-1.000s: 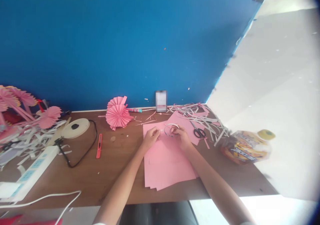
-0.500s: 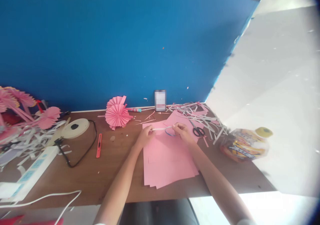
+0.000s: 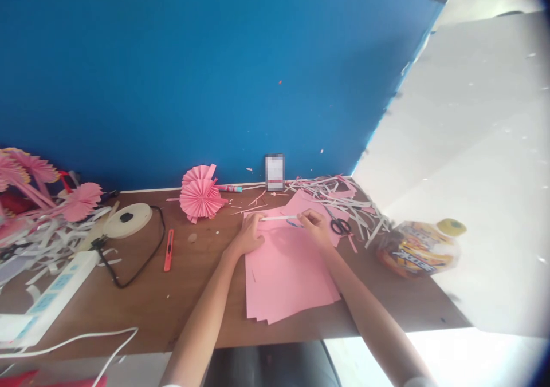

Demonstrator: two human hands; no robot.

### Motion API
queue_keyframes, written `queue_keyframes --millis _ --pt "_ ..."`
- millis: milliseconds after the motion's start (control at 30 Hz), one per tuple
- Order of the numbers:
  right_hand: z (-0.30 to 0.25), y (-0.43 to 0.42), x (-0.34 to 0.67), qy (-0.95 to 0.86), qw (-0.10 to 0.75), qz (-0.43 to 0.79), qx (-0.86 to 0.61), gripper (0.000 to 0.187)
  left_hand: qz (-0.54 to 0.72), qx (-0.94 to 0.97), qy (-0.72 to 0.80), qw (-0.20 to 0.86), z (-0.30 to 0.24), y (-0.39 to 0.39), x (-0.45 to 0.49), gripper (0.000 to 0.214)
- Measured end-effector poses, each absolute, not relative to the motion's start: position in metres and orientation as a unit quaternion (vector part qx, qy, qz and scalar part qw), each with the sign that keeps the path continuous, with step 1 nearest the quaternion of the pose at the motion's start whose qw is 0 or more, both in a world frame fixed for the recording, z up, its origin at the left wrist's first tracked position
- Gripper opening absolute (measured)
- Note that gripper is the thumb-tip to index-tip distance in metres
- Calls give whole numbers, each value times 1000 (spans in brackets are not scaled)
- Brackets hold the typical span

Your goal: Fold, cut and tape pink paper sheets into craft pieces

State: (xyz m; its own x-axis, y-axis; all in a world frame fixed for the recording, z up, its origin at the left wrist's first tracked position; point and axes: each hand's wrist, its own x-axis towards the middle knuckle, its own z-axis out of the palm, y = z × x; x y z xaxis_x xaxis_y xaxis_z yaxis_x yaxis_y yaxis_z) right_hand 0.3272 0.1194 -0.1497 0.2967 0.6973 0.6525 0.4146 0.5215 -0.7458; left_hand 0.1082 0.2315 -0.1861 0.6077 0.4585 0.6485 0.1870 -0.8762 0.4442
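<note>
A narrow white strip [image 3: 280,218] is stretched nearly straight across the upper part of the pink paper sheets [image 3: 292,278]. At its left end are the fingertips of my left hand [image 3: 248,237], with the thumb side lower over the paper. My right hand [image 3: 315,226] pinches the other end, its fingers curled together. A small bluish curl [image 3: 294,224] shows just beneath the strip by my right fingers; what it is I cannot tell. Black-handled scissors [image 3: 341,226] lie right of my right hand, their blades partly on the paper.
Pink folded paper fans [image 3: 201,195] stand left of the sheets, near a red cutter knife [image 3: 169,251]. A tape roll [image 3: 129,220], power strip [image 3: 58,284] and paper scraps lie further left. A phone [image 3: 275,173] leans on the blue wall; a plastic jar [image 3: 419,248] is at right.
The white strip is now straighter, and the bluish curl looks smaller. My left hand has shifted slightly, with its thumb side lower and further out. My right hand has barely moved.
</note>
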Motion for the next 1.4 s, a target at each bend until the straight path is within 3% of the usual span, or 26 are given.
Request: queue_keyframes --millis 200,333,533,900,1400 --pt "-151 120 327 -595 630 114 -486 38 435 853 193 214 -183 228 110 34" --pt "-151 122 330 -573 651 84 -491 36 381 881 221 172 -179 221 115 54" --pt "-150 122 333 -546 691 81 -466 35 316 901 197 224 -172 209 108 43" --pt "-152 122 332 -560 675 89 -471 36 367 835 185 367 -174 201 117 28" --pt "-153 124 335 -563 674 76 -473 36 404 823 181 356 -176 202 126 33"
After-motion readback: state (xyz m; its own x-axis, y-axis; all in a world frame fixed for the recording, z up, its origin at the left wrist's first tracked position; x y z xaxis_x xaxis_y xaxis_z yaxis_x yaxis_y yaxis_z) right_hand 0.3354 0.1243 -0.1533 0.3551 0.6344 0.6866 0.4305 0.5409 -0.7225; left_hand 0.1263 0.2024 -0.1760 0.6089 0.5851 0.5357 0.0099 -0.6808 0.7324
